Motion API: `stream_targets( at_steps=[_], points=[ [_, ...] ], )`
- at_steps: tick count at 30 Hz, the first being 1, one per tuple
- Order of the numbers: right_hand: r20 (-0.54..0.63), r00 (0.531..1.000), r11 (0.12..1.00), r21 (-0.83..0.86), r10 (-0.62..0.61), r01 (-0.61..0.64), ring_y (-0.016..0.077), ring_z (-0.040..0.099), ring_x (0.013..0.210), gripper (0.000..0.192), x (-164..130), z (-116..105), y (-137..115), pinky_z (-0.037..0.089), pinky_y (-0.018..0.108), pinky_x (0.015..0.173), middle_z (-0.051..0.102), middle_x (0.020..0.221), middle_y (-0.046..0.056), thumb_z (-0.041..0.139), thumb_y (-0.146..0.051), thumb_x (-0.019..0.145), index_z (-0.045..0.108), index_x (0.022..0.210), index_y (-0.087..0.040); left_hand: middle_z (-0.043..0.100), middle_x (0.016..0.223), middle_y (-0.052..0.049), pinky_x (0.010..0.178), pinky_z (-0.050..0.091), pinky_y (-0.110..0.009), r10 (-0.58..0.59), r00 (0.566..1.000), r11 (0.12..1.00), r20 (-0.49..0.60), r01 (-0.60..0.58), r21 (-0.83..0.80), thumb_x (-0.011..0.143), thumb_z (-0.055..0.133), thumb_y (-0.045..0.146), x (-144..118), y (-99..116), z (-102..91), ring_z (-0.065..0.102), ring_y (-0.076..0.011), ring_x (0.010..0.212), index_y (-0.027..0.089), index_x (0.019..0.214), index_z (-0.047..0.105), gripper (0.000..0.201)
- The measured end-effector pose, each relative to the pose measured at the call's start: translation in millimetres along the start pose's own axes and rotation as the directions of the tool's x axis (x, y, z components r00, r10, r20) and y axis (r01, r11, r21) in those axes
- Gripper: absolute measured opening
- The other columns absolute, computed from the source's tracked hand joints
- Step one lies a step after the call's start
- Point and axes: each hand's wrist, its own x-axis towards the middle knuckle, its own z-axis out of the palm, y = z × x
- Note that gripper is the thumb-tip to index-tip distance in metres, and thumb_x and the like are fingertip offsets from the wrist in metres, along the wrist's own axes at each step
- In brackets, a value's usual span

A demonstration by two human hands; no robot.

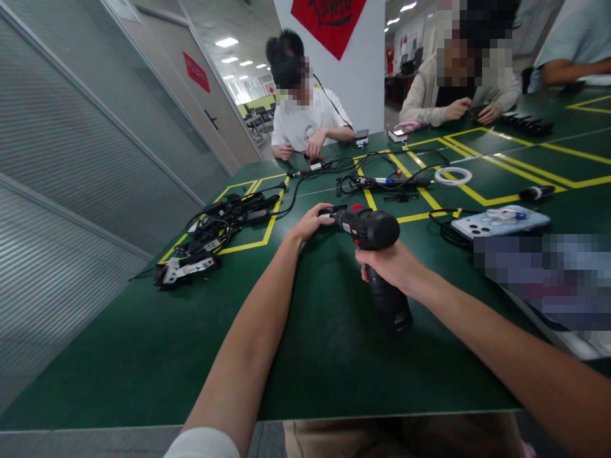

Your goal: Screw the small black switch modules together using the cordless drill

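Over the middle of the green worktop (143,343), the person's right hand (391,266) is wrapped around the handle of a black cordless drill (375,254), its fingers curled fully closed on the grip so that the tool's body stands above the fist and the battery end hangs below, close to the surface. At the front of the drill, the left hand (311,222) rests on the chuck end, its fingers bent around the nose near the red trim; how firmly they press cannot be told. Both forearms reach in from the near edge, well apart at the elbows and meeting at the tool. To the left lies a tangle of black cables and chargers (214,229) across yellow floor-style tape lines (267,235). Beyond the drill sit more cables with a slim black tool (391,182), and just right of them a white ring (453,175). A phone in a pale case (501,221) lies to the right, camera side up. Across the worktop, a person in a white shirt (308,121) and another in a beige top (458,89) sit with their hands on the surface.
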Motion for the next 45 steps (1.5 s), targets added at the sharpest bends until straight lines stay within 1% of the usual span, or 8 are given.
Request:
stream_targets(
  at_steps=[7,14,20,26,34,39,41,45],
  points=[
    [0.005,1.0,1.0,0.009,0.019,-0.019,0.0166,0.057,0.045,0.007,-0.1,-0.7,-1.0,0.043,0.027,0.044,0.057,0.051,0.001,0.061,-0.017,0.064,0.054,0.068,-0.018,0.066,0.106,-0.003,0.09,0.048,-0.034,0.006,1.0,1.0,0.03,-0.006,-0.008,0.061,0.072,0.02,1.6,-4.0,-2.0,0.061,-0.0201,0.096,0.021,0.119,0.06,0.059],
    [0.023,1.0,1.0,-0.018,0.004,-0.004,0.0164,0.057,0.045,0.003,-0.3,-1.0,1.3,0.04,0.027,0.045,0.059,0.05,0.003,0.059,-0.018,0.067,0.057,0.066,-0.017,0.065,0.102,-0.003,0.084,0.048,-0.03,-0.025,0.999,0.999,0.037,0.027,-0.044,0.061,0.072,0.019,-0.2,0.7,-0.4,0.06,-0.0173,0.089,0.021,0.117,0.059,0.058],
    [0.012,1.0,1.0,-0.017,0.02,-0.02,0.0158,0.056,0.045,0.006,-2.0,-0.7,-2.3,0.04,0.026,0.045,0.058,0.049,0.003,0.061,-0.018,0.067,0.055,0.064,-0.018,0.065,0.105,-0.004,0.085,0.048,-0.03,-0.008,1.0,0.999,0.028,0.009,-0.032,0.061,0.072,0.021,-3.0,3.9,0.7,0.06,-0.0174,0.091,0.019,0.116,0.06,0.056],
    [-0.003,1.0,1.0,0.01,0.02,-0.02,0.0158,0.057,0.045,0.008,-3.0,0.4,-4.2,0.041,0.026,0.045,0.057,0.05,0.001,0.062,-0.019,0.066,0.056,0.072,-0.018,0.065,0.104,-0.004,0.085,0.049,-0.032,-0.005,1.0,0.999,0.015,0.006,-0.039,0.06,0.072,0.022,-3.9,3.1,1.8,0.061,-0.0178,0.091,0.019,0.116,0.06,0.057],
    [0.012,1.0,1.0,-0.012,0.013,-0.013,0.0153,0.056,0.044,0.004,-3.0,-0.7,-2.7,0.041,0.027,0.046,0.058,0.049,0.002,0.061,-0.019,0.067,0.058,0.069,-0.017,0.066,0.106,-0.004,0.089,0.047,-0.033,0.022,1.0,1.0,0.003,-0.022,0.006,0.061,0.072,0.022,-3.8,2.4,1.3,0.06,-0.018,0.093,0.019,0.116,0.061,0.056],
    [0.031,1.0,1.0,-0.014,-0.004,0.004,0.0161,0.057,0.047,0.004,-2.9,-0.7,-2.4,0.041,0.027,0.046,0.058,0.052,0.002,0.061,-0.019,0.068,0.058,0.069,-0.017,0.066,0.105,-0.004,0.087,0.048,-0.032,0.044,0.999,0.998,0.015,-0.043,-0.046,0.061,0.074,0.022,-5.2,1.1,2.6,0.061,-0.0178,0.092,0.021,0.12,0.058,0.061],
    [0.027,1.0,1.0,-0.007,0.0,0.0,0.0165,0.057,0.047,0.005,-3.1,-0.6,-3.0,0.041,0.027,0.046,0.058,0.052,0.002,0.062,-0.019,0.067,0.057,0.07,-0.017,0.067,0.104,-0.003,0.088,0.047,-0.032,0.049,0.998,0.997,0.029,-0.047,-0.056,0.061,0.073,0.023,-5.6,1.0,3.2,0.061,-0.0176,0.092,0.021,0.117,0.061,0.058],
    [0.01,1.0,1.0,0.001,0.002,-0.002,0.0165,0.057,0.046,0.006,-3.1,-0.9,-3.4,0.041,0.026,0.045,0.057,0.051,0.001,0.061,-0.017,0.066,0.056,0.07,-0.018,0.068,0.099,-0.003,0.092,0.045,-0.034,0.044,0.999,0.999,0.024,-0.044,-0.008,0.062,0.073,0.025,-5.7,1.5,3.8,0.06,-0.0184,0.092,0.019,0.099,0.07,0.037]
  ],
)
